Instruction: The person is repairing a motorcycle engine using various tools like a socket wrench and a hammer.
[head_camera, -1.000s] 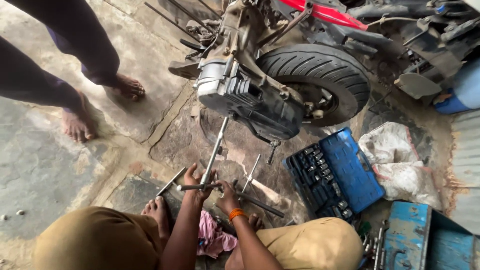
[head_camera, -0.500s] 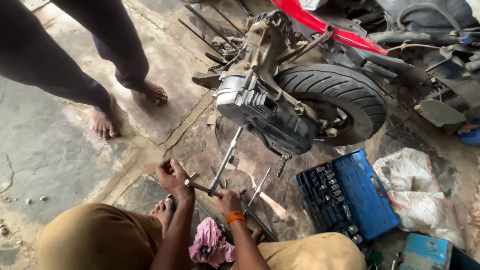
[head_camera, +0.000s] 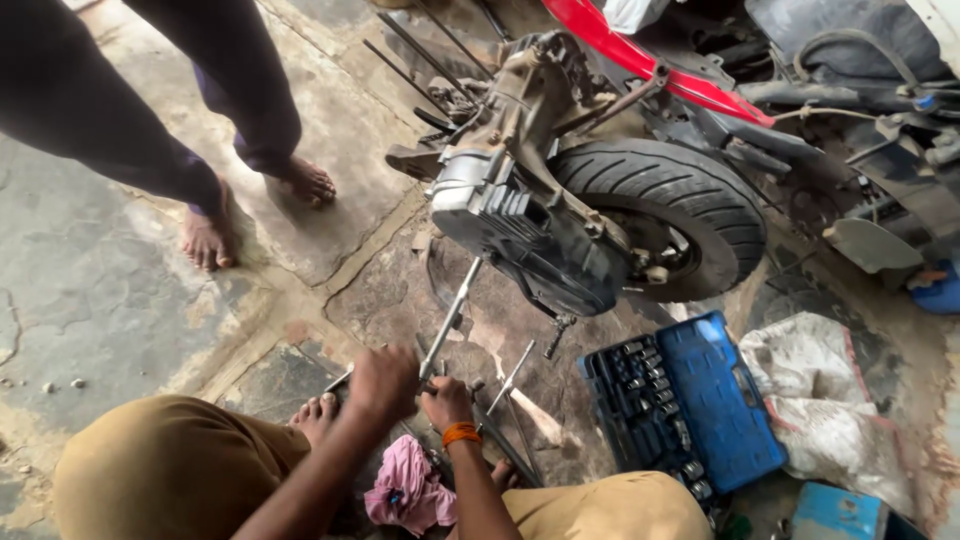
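View from above of a person squatting on a stained, cracked concrete floor (head_camera: 120, 300), knees in tan trousers at the bottom of the frame. A crumpled pink rag (head_camera: 408, 492) lies between the knees, soft and grease-marked, close enough to wipe with.

Both arms reach forward toward 12 o'clock. The left hand (head_camera: 383, 380) is curled closed, its knuckles up, around the near end of a long, thin steel rod (head_camera: 452, 315). The right hand (head_camera: 446, 402), with an orange band at the wrist, is also closed, gripping the same cluster of metal bars just beside the left hand; exactly which bar it holds cannot be told. The rod slants up and away to the underside of a scooter engine (head_camera: 530, 230), a ribbed, grey cast-metal block, dull and oily. A shorter rod (head_camera: 512, 376) slants up beside it.

At 2 o'clock from the hands lies an open blue plastic socket case (head_camera: 700, 410), rows of dark sockets in its tray, within arm's reach. Behind the engine sits the black, treaded rubber rear tyre (head_camera: 670, 210), with red bodywork (head_camera: 640, 55) beyond. At 10 o'clock, far off, a second person's bare feet (head_camera: 210, 235) stand on the floor.
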